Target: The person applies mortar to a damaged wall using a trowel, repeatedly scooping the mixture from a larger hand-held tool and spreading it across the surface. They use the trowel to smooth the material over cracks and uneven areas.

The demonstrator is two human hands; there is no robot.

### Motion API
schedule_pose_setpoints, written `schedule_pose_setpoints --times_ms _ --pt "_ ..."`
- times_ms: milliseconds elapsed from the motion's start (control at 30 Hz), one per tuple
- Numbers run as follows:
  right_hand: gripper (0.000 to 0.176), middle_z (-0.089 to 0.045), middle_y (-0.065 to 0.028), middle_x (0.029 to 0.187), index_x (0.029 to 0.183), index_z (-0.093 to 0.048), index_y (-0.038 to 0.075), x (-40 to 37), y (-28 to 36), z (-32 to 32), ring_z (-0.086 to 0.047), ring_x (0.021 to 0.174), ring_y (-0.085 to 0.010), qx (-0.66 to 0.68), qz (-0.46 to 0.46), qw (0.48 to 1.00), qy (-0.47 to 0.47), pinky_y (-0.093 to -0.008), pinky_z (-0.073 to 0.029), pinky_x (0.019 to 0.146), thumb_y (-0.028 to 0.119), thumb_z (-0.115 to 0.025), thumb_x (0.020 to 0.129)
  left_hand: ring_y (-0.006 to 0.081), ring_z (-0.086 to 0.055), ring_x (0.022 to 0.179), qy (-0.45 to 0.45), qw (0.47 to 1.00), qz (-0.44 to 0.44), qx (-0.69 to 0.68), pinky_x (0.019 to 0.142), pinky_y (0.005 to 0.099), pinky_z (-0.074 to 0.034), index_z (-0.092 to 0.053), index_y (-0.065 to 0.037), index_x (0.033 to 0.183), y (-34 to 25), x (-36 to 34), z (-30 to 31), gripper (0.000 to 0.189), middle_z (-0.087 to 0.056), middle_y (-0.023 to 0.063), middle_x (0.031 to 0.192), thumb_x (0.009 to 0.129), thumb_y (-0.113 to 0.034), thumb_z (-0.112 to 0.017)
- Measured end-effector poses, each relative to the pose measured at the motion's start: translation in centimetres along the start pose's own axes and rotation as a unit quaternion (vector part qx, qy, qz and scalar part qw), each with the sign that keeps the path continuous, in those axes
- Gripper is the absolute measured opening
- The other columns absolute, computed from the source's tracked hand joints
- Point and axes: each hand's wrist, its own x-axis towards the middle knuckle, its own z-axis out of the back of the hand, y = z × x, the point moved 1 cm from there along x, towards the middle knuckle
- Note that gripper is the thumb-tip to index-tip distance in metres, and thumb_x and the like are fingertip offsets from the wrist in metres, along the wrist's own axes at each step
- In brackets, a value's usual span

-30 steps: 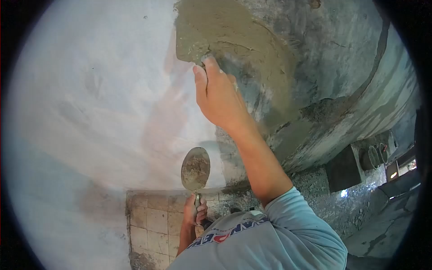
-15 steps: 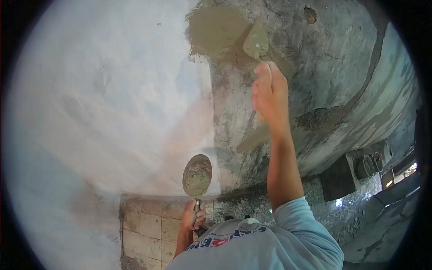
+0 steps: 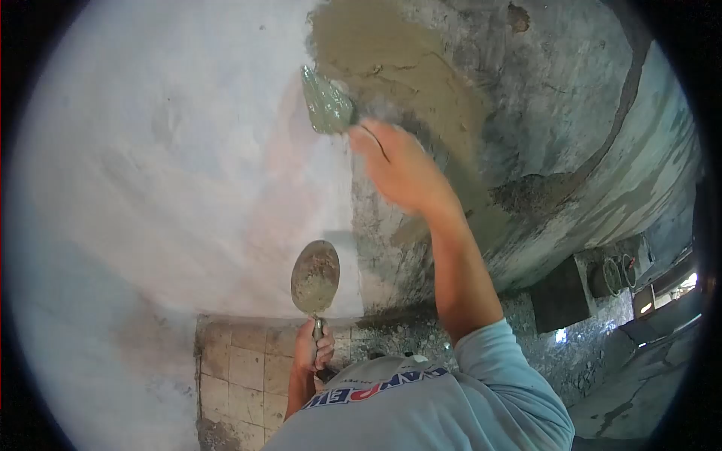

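Note:
My right hand [image 3: 398, 165] is closed around the handle of a trowel [image 3: 328, 105], whose pointed blade is coated in wet grey-green mortar. The blade is against or close over the wall where the pale painted part meets a patch of wet mortar [image 3: 398, 60]. Lower down, my left hand [image 3: 313, 347] grips the handle of a round-bowled scoop [image 3: 316, 276]. Its bowl faces up, smeared with mortar residue.
White-painted wall [image 3: 188, 173] spreads to the left, and bare rough grey wall [image 3: 556, 98] to the right. Beige tiles [image 3: 244, 368] cover the floor at lower left. Rubble lies along the wall's foot. A dark box-like block [image 3: 564, 297] stands at right.
My right hand has swung the trowel left and slightly down, from the bare wall to the edge of the white part. The mortar patch now reaches further right and down. The scoop has shifted slightly up-left.

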Motion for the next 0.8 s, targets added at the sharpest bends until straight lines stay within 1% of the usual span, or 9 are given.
schedule_pose_setpoints --times_ms 67,167,200,300,333,433,567,767,800 --pt "0.037 -0.067 -0.0270 0.089 0.099 -0.058 -0.004 -1.5 -1.1 1.3 -0.064 0.086 -0.0472 0.050 -0.033 0.998 -0.010 -0.0508 -0.050 0.077 0.031 -0.048 0.106 0.0097 -0.030 0.035 0.020 1.000 -0.002 0.009 0.029 0.0258 -0.024 -0.053 -0.011 0.088 0.1 0.1 0.3 0.052 -0.040 -0.0025 0.057 0.106 -0.058 -0.039" --pt "0.039 -0.065 -0.0238 0.083 0.096 -0.057 -0.005 -2.1 -3.5 3.0 -0.062 0.079 -0.0452 0.130 -0.074 0.980 -0.129 -0.0486 -0.049 0.073 0.031 -0.048 0.107 0.0104 -0.031 0.035 0.042 0.999 0.012 -0.002 0.030 0.0268 -0.025 -0.053 -0.011 0.088 0.7 0.8 0.9 0.052 -0.040 -0.0023 0.057 0.106 -0.059 -0.039" --pt "0.038 -0.065 -0.0232 0.082 0.097 -0.057 -0.005 -1.8 -2.9 4.2 -0.062 0.078 -0.0447 0.162 -0.123 0.968 -0.145 -0.0480 -0.049 0.073 0.031 -0.048 0.107 0.0105 -0.031 0.035 0.040 0.999 0.023 -0.013 0.030 0.0268 -0.026 -0.053 -0.011 0.088 0.8 0.9 1.1 0.052 -0.041 -0.0023 0.057 0.106 -0.058 -0.039" --pt "0.039 -0.068 -0.0269 0.087 0.108 -0.060 -0.005 -0.2 -2.4 4.2 -0.064 0.083 -0.0485 0.157 -0.163 0.959 -0.169 -0.0485 -0.051 0.078 0.031 -0.045 0.107 0.0108 -0.033 0.036 0.029 0.999 0.039 -0.016 0.029 0.0265 -0.027 -0.054 -0.011 0.089 0.7 0.6 1.3 0.052 -0.042 -0.0021 0.058 0.106 -0.057 -0.039" --pt "0.039 -0.068 -0.0284 0.088 0.110 -0.060 -0.005 0.4 -2.9 3.4 -0.065 0.085 -0.0501 0.110 -0.125 0.970 -0.176 -0.0499 -0.051 0.080 0.031 -0.045 0.107 0.0108 -0.033 0.036 0.027 0.999 0.041 -0.012 0.029 0.0264 -0.027 -0.054 -0.010 0.089 0.6 0.8 1.1 0.052 -0.042 -0.0021 0.058 0.107 -0.057 -0.039" --pt "0.041 -0.068 -0.0312 0.092 0.113 -0.060 -0.005 1.3 -2.3 1.3 -0.063 0.092 -0.0543 0.032 -0.046 0.986 -0.155 -0.0550 -0.049 0.084 0.032 -0.045 0.107 0.0109 -0.034 0.036 0.046 0.998 0.026 -0.034 0.029 0.0261 -0.028 -0.055 -0.010 0.089 1.1 1.4 1.7 0.052 -0.043 -0.0021 0.059 0.107 -0.056 -0.040" --pt "0.042 -0.067 -0.0332 0.099 0.109 -0.060 -0.006 0.8 -0.7 -0.6 -0.060 0.100 -0.0565 -0.012 0.003 0.992 -0.129 -0.0588 -0.046 0.085 0.034 -0.047 0.107 0.0103 -0.033 0.036 0.065 0.996 0.035 -0.048 0.030 0.0259 -0.027 -0.055 -0.009 0.090 1.1 2.1 2.0 0.052 -0.042 -0.0025 0.058 0.106 -0.056 -0.042" --pt "0.035 -0.065 -0.0329 0.094 0.101 -0.059 0.001 -1.1 -0.8 2.7 -0.062 0.095 -0.0532 -0.012 -0.034 0.999 0.030 -0.0577 -0.048 0.083 0.035 -0.050 0.105 0.0095 -0.031 0.036 0.017 0.999 0.014 0.038 0.031 0.0263 -0.026 -0.052 -0.011 0.088 0.2 0.9 -0.4 0.051 -0.040 -0.0030 0.056 0.106 -0.057 -0.040" --pt "0.034 -0.066 -0.0324 0.093 0.101 -0.060 0.002 -1.2 -1.0 3.6 -0.062 0.094 -0.0525 -0.035 -0.003 0.999 0.014 -0.0576 -0.048 0.081 0.035 -0.051 0.105 0.0093 -0.031 0.036 0.012 0.999 0.015 0.042 0.031 0.0264 -0.026 -0.052 -0.011 0.088 0.3 1.0 -0.7 0.050 -0.040 -0.0030 0.056 0.106 -0.057 -0.040"
